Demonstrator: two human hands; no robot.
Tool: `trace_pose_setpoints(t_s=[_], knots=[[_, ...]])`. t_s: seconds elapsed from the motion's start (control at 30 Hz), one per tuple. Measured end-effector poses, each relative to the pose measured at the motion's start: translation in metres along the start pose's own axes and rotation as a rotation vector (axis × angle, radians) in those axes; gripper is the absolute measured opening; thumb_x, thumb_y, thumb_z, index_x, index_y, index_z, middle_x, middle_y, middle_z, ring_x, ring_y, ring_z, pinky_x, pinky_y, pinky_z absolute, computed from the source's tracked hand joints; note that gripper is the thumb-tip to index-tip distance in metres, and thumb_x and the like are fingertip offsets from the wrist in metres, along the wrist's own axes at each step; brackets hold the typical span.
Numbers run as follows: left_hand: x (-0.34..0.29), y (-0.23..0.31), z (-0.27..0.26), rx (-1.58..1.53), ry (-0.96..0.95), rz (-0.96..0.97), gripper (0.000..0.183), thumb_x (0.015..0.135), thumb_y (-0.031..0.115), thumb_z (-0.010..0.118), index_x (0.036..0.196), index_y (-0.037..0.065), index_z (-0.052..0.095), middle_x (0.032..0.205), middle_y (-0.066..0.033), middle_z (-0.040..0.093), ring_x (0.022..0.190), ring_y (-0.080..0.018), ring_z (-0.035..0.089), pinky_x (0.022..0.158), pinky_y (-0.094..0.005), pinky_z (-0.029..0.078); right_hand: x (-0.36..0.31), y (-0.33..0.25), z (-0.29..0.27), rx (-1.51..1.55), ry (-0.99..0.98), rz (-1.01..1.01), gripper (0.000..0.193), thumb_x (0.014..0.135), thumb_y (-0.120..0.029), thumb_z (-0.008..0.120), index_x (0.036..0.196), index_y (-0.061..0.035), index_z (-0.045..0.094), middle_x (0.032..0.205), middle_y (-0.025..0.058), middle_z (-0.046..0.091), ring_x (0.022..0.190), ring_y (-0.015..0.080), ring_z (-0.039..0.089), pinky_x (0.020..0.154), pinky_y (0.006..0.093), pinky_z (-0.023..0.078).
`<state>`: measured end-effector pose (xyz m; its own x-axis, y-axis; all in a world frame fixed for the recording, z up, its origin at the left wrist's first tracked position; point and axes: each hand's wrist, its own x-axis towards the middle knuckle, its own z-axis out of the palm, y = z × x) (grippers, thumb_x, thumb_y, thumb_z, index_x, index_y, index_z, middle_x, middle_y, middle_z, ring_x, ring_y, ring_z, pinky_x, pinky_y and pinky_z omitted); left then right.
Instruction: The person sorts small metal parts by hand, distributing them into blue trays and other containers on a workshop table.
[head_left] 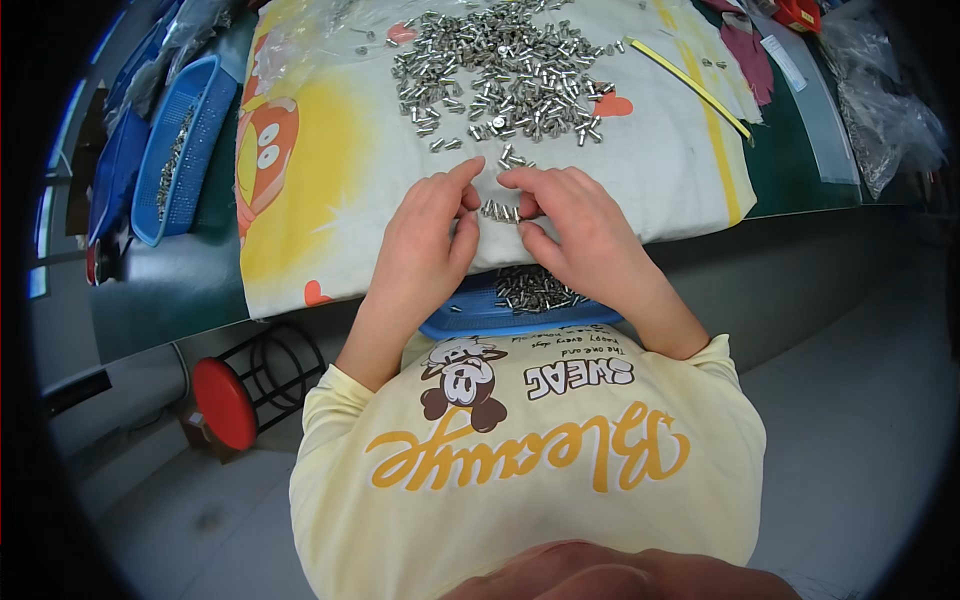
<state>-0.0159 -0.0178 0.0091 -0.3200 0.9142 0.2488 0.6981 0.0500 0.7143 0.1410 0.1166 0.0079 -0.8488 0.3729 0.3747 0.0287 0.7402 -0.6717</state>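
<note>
A short row of small silver screws [500,211] lies on the printed cloth [350,220], between my two hands. My left hand [428,225] rests just left of the row, thumb and index finger apart, with no object visible in it. On the other side, my right hand [578,222] curves around the row's right end; its thumb and index finger are apart, and a bent finger seems to touch the screws. A few loose screws [513,158] lie just beyond the fingertips. Farther back spreads a large heap of the same silver screws [500,70].
Against my front, below the table edge, a blue tray [470,318] holds many screws. A blue basket [188,150] stands at the left. A yellow strip [690,82] lies at the right, near clear plastic bags [880,110]. A red stool [224,403] is at lower left.
</note>
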Motion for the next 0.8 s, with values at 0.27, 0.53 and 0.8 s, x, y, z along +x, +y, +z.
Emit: trace_pose_setpoints(t_s=[0.27,0.53,0.8], knots=[[0.0,-0.002,-0.003,0.001,0.01,-0.002,0.053,0.085,-0.008,0.059,0.136,0.005,0.054,0.1,-0.008,0.061,0.091,-0.019,0.06,0.08,-0.0299,0.05,0.002,-0.004,0.008,0.014,0.028,-0.023,0.045,0.076,0.0,0.065,0.119,-0.0079,0.057,0.093,0.0078,0.062,0.088,0.0306,0.058,0.079,0.0433,0.047],[0.002,0.01,0.002,-0.049,-0.028,-0.014,0.05,0.084,-0.003,0.064,0.132,0.004,0.054,0.094,-0.0102,0.062,0.091,-0.028,0.06,0.079,-0.0391,0.05,-0.001,0.004,-0.007,0.01,0.015,0.013,0.046,0.076,0.0,0.065,0.121,-0.0088,0.057,0.091,0.0058,0.061,0.087,0.0288,0.058,0.079,0.0421,0.047],[0.006,0.014,0.01,-0.065,-0.025,-0.01,0.051,0.084,-0.001,0.067,0.133,0.002,0.052,0.094,-0.0107,0.06,0.088,-0.0271,0.06,0.079,-0.0381,0.05,0.003,0.015,-0.016,0.062,-0.007,0.042,0.044,0.078,-0.003,0.067,0.12,-0.0101,0.057,0.088,0.0038,0.063,0.086,0.027,0.059,0.078,0.041,0.048]])
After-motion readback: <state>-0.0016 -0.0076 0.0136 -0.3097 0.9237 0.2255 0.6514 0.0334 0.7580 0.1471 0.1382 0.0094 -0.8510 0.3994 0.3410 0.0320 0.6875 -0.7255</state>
